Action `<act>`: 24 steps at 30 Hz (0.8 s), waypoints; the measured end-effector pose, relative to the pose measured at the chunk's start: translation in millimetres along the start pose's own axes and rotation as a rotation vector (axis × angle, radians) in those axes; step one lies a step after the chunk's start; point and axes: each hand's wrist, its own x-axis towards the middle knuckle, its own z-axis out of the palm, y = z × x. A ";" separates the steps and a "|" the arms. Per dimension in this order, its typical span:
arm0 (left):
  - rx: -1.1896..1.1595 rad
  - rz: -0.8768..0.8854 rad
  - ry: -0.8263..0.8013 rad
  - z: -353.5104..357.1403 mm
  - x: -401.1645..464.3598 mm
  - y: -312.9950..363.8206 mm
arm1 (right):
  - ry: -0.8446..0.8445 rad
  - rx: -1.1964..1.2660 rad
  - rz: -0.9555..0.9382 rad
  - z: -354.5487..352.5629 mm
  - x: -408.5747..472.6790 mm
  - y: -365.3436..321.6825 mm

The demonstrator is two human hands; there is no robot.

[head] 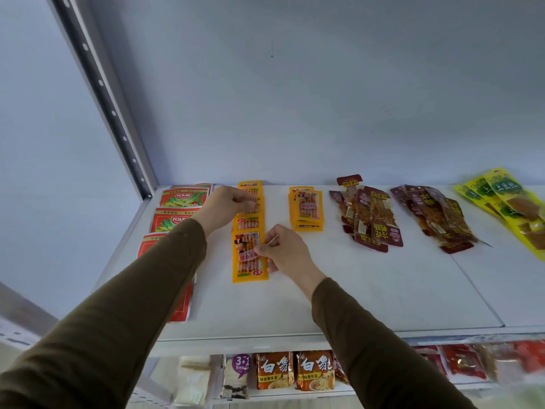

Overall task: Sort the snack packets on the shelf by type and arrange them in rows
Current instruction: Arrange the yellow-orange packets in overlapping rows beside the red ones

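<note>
Both hands pinch orange packets (250,255): left hand (227,208) hides upper row, right hand (283,252) front packet's edge.

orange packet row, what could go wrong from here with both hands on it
1. The right hand pinches only the front orange packet's edge; pulling may skew it out of the row.
2. The left hand works over the overlapped packets behind; a nudge could shift them.
3. The left sleeve lies over the red packets and might drag them.

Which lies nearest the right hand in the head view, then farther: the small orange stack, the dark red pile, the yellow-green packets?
1. Small orange stack, just beyond the right hand.
2. Dark red pile, further right.
3. Yellow-green packets, far right.
</note>
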 end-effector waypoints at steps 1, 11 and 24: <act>-0.025 -0.002 0.022 -0.6 -1.9 -0.2 | 0.000 0.002 0.001 0.2 -0.3 -0.3; -0.870 -0.277 0.206 -0.3 -32.6 -2.7 | 0.135 -0.154 -0.142 -15.5 -5.5 -10.3; -0.946 -0.473 0.049 28.0 -22.1 -4.9 | 0.040 0.647 -0.008 35.6 46.8 -31.3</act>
